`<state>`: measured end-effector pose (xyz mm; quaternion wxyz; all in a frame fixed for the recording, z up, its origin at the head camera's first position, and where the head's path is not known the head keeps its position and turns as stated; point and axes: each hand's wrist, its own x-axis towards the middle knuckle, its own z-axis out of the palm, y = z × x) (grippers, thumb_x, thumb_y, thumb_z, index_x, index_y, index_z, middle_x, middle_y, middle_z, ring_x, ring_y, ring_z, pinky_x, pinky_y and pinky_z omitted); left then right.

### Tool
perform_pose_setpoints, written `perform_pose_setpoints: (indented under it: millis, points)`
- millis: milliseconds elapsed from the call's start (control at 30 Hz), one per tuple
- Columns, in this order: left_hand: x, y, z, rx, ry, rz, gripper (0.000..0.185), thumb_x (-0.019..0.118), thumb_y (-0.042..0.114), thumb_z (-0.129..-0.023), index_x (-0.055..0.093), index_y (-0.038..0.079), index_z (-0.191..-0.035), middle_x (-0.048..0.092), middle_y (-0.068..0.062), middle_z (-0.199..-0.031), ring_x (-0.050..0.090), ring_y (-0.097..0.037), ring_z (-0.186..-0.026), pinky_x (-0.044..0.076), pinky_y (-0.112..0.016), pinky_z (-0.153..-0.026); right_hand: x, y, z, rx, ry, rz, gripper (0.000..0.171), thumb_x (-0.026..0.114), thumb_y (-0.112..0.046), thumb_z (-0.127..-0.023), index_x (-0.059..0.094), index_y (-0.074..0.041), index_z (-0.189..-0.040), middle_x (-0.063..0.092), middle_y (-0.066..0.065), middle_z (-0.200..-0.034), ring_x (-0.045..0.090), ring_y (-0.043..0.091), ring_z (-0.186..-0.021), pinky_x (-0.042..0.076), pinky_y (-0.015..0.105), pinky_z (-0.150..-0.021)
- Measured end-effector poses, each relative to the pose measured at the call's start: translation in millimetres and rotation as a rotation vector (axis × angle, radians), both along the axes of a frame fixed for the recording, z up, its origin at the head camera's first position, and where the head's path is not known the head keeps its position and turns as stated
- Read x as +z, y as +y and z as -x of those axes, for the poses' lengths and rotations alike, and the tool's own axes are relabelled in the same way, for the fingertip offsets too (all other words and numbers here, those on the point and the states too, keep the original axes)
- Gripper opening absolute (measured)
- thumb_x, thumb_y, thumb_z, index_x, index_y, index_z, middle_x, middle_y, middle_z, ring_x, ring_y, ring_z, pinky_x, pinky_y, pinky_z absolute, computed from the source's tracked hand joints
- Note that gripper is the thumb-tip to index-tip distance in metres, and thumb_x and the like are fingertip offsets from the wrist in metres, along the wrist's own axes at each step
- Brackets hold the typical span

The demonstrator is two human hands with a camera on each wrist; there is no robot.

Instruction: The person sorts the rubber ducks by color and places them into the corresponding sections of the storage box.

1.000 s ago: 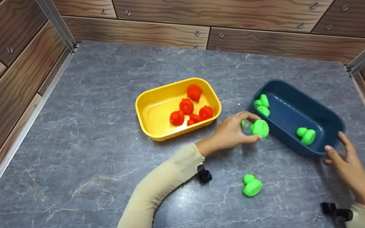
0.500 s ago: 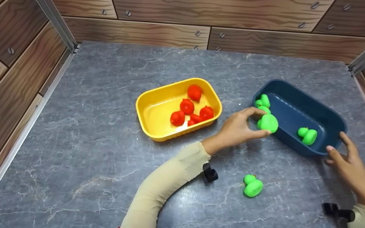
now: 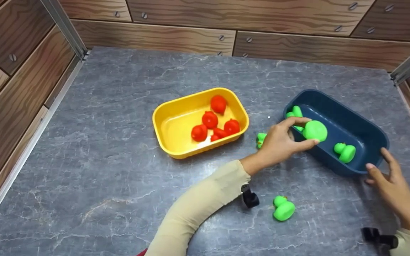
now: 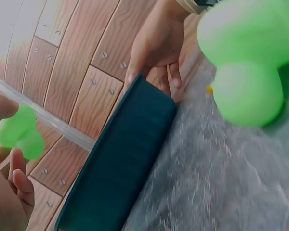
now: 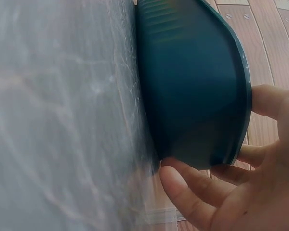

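My left hand (image 3: pixel 279 142) pinches a green rubber duck (image 3: pixel 315 131) between thumb and fingers, its round underside facing the head camera, over the left long rim of a dark blue bin (image 3: pixel 354 121). My right hand (image 3: pixel 392 183) holds the bin's near right end, with fingertips at the rim and others against the outer wall in the right wrist view. Inside the bin, one green duck (image 3: pixel 345 153) lies near the right end. More green (image 3: pixel 296 111) at the left end is partly hidden by my left hand. Another green duck (image 3: pixel 284 208) lies on the grey tabletop.
A yellow bin (image 3: pixel 166 142) with several red rubber toys (image 3: pixel 209 120) stands left of the blue one. A green duck (image 3: pixel 261 139) sits between the bins, partly behind my left hand. Wood-patterned panels (image 3: pixel 155 35) border the marbled grey table (image 3: pixel 101 160).
My left hand has moved right with the duck, from beside the blue bin to over its rim. The duck between the bins has come into view. My right hand stays put.
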<state>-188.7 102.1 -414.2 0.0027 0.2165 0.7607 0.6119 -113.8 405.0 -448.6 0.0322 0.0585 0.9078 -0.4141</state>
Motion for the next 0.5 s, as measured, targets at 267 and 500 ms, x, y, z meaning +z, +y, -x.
perform_pose_setpoints:
  millis: [267,500]
  points:
    - [-2.7,11,0.2,0.01,0.001,-0.043,0.049,0.078,0.026,-0.081,0.06,0.016,-0.126,0.063,0.004,-0.113,0.042,0.0,-0.055,0.039,-0.012,-0.053,-1.2,0,0.5,-0.002,0.005,-0.005,0.074,0.043,-0.03,-0.102,-0.006,-0.013,-0.155,-0.012,0.026,-0.158,0.05,-0.017,-0.072,0.035,0.0,-0.065]
    - [-1.3,18,5.4,0.017,-0.004,-0.036,0.048,0.078,0.028,-0.082,0.06,0.018,-0.125,0.063,0.007,-0.111,0.042,-0.001,-0.054,0.042,-0.013,-0.053,-1.7,1,0.9,-0.007,0.0,0.006,0.074,0.042,-0.03,-0.102,-0.006,-0.014,-0.156,-0.011,0.028,-0.157,0.05,-0.017,-0.071,0.038,0.002,-0.064]
